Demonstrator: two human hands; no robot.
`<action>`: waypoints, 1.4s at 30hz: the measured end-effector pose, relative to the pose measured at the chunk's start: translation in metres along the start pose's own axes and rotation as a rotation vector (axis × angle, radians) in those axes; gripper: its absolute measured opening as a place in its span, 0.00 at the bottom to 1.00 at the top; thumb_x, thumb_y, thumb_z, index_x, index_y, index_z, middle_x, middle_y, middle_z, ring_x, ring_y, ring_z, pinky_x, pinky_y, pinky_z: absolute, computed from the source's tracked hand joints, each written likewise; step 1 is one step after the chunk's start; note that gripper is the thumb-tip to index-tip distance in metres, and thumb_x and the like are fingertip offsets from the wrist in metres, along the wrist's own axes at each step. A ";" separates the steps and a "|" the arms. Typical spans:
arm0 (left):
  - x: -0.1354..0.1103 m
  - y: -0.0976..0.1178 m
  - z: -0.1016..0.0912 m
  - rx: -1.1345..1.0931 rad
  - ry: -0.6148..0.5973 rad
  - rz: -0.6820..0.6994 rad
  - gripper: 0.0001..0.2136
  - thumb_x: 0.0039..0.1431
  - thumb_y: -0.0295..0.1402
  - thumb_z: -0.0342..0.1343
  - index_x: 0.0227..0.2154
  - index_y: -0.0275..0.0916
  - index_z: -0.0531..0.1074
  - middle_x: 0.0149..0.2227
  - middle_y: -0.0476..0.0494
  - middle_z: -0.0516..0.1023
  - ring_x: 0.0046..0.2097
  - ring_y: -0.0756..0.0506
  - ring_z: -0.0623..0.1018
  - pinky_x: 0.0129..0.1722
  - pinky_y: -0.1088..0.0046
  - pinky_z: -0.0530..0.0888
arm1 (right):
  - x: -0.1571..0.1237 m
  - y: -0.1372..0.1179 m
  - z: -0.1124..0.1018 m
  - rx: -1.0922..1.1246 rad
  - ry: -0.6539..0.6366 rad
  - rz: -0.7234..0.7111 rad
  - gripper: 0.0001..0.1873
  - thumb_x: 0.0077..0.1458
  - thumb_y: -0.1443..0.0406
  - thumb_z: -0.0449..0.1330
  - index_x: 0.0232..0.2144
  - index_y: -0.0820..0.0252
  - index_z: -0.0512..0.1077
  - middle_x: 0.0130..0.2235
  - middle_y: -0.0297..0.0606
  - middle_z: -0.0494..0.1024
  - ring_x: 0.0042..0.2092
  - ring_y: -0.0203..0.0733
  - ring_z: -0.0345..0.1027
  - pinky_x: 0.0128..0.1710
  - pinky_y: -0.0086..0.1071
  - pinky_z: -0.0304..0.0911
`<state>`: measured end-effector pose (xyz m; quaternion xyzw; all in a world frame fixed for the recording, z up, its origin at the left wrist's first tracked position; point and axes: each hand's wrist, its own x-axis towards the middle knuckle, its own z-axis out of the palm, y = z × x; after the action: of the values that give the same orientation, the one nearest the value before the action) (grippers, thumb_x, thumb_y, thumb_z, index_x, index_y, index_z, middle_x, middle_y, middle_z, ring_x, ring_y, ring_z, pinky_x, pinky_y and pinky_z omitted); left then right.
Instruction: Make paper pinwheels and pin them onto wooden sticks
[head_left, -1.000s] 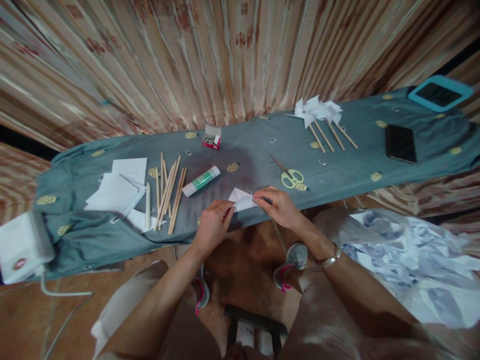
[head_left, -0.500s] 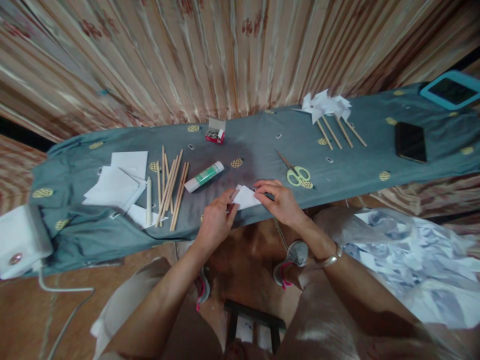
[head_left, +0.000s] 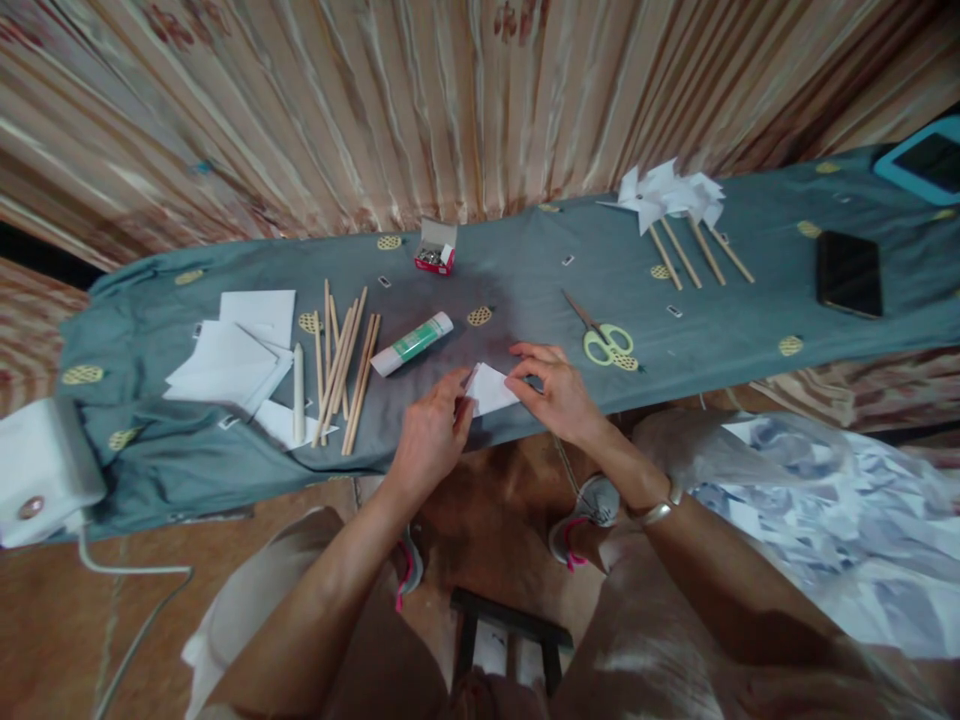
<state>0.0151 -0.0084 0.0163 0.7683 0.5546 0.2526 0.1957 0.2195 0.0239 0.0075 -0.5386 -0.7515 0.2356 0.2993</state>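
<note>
Both hands grip a folded white paper [head_left: 491, 388] at the near edge of the cloth-covered table [head_left: 712, 330]. The left hand [head_left: 433, 435] pinches its left corner and the right hand [head_left: 555, 395] holds its right side. To the left lie paper sheets [head_left: 225, 365], wooden sticks [head_left: 345, 370] and a glue stick [head_left: 411, 343]; scissors [head_left: 606, 342] lie to the right. The paper looks light, limp and easily creased, so it is best held with the fingertips at the corners.

The tablecloth [head_left: 525, 290] is teal-grey dotted with yellow cross-hatched ovals, the folded paper [head_left: 493, 388] plain white, the glue stick [head_left: 412, 343] white with a green label, the scissors [head_left: 607, 343] pale yellow-green at the handles, the box [head_left: 435, 258] red, the sticks [head_left: 346, 365] tan, the phone [head_left: 848, 274] black, the curtain [head_left: 375, 100] striped beige and brown
</note>
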 end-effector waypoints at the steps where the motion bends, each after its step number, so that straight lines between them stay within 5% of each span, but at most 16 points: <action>1: 0.000 0.000 -0.001 0.022 0.013 0.024 0.15 0.64 0.28 0.51 0.54 0.34 0.67 0.38 0.41 0.80 0.38 0.43 0.81 0.41 0.67 0.78 | 0.000 -0.001 0.000 -0.003 0.003 0.003 0.06 0.55 0.66 0.61 0.28 0.56 0.77 0.51 0.43 0.78 0.53 0.52 0.69 0.55 0.51 0.63; 6: -0.009 0.008 0.000 0.203 0.033 0.274 0.15 0.67 0.28 0.48 0.54 0.33 0.68 0.58 0.33 0.73 0.61 0.38 0.71 0.58 0.56 0.72 | 0.000 -0.003 0.002 -0.016 0.021 0.009 0.06 0.55 0.65 0.60 0.27 0.55 0.76 0.51 0.43 0.79 0.52 0.52 0.69 0.56 0.51 0.63; 10: -0.020 0.013 0.010 0.292 -0.061 0.392 0.20 0.67 0.26 0.46 0.60 0.30 0.62 0.64 0.31 0.67 0.66 0.36 0.65 0.63 0.52 0.67 | 0.001 -0.003 0.004 -0.029 0.051 0.008 0.07 0.55 0.66 0.60 0.26 0.55 0.75 0.50 0.43 0.79 0.52 0.51 0.70 0.55 0.50 0.64; 42: -0.026 0.009 0.018 0.320 -0.163 0.325 0.25 0.66 0.28 0.47 0.65 0.28 0.55 0.67 0.27 0.60 0.70 0.36 0.57 0.66 0.52 0.61 | 0.005 -0.009 0.010 -0.144 0.061 -0.016 0.09 0.56 0.67 0.60 0.24 0.58 0.75 0.50 0.47 0.79 0.53 0.54 0.69 0.57 0.50 0.63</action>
<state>0.0264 -0.0365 0.0027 0.8865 0.4392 0.1266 0.0723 0.2053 0.0256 0.0079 -0.5596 -0.7615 0.1620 0.2841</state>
